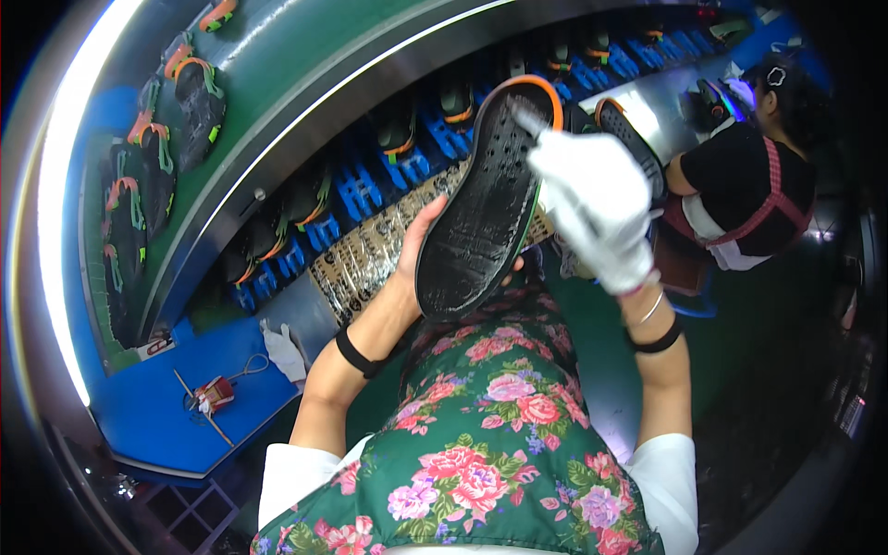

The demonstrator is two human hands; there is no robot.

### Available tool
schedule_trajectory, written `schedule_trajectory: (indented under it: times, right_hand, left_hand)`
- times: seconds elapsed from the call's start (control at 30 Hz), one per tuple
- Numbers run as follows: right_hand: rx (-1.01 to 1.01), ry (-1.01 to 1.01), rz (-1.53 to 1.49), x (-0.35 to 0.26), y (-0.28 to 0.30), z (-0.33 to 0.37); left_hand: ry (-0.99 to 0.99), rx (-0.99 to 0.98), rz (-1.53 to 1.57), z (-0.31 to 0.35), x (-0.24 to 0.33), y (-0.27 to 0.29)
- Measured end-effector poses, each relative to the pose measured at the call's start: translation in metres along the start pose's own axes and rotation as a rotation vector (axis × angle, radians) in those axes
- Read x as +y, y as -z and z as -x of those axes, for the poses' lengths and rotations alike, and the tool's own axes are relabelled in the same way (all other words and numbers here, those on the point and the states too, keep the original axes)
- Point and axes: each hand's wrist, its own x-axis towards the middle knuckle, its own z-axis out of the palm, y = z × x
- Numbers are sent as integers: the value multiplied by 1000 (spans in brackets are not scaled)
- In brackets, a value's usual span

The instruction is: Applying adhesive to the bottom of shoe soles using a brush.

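A black shoe sole (476, 213) with an orange rim at the toe is held up in front of me, its inner face turned toward me. My bare left hand (416, 242) grips it from beneath, thumb along the left edge and fingertips showing at the right edge. Glossy wet-looking streaks cover the heel and middle; small holes dot the forefoot. My right hand (597, 199), in a white glove and smeared by motion, is closed over the toe end. From its fingers a blurred brush (525, 117) reaches onto the toe area; its handle is mostly hidden.
Beyond the sole, a curved line carries blue racks (356, 190) with black and orange shoes. More soles (199, 111) lie on the green surface at left. A blue table (157, 407) bears a small red-wrapped item and a white glove (284, 350). A co-worker (749, 176) sits at right.
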Motion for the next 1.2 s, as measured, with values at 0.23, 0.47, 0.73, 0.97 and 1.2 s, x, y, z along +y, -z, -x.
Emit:
schedule_trajectory:
  times: [0.23,0.47,0.73,0.97,1.2]
  right_hand:
    - [-244,-182,-748,-79,-13,45]
    - [-268,-596,-1191,-66,-15,35]
    - [204,-1119,-1412,-41,3,66]
    - [51,-1076,-1190,-44,-34,87]
    - [123,-1128,-1204,-36,-55,94]
  left_hand:
    - [-141,28,-32,5,26,12]
    - [-287,-31,-226,2,45,-27]
    - [-509,-316,-296,39,100,-76]
    - [-669,-283,141,14,234,-93]
    - [-854,-218,527,10,280,-78]
